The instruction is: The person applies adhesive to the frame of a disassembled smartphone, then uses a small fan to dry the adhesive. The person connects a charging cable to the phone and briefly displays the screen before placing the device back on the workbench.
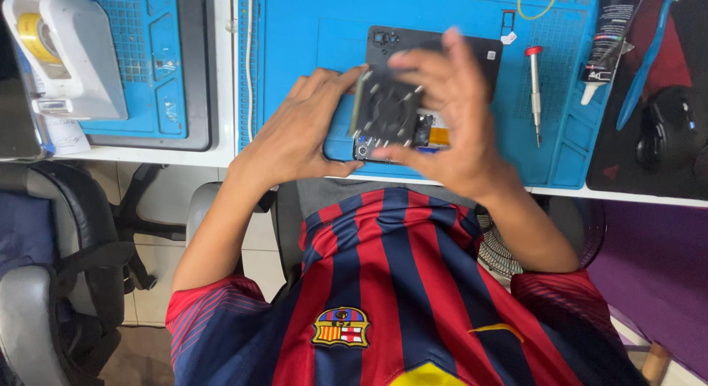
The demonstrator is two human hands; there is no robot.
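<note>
- Gripping an opened phone (pixel 389 120) by its edges, the left hand (pixel 299 131) and right hand (pixel 450 113) hold it just above the blue mat (pixel 310 32).
- Lying behind the hands is a black back cover (pixel 435 43).
- Risk, judged: a finger slip could drop the phone onto the surface or strain its exposed parts; the screwdriver (pixel 535 91) rests near.

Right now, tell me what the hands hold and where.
Both hands grip an opened phone: left hand at its left edge, right hand over its right side.
</note>
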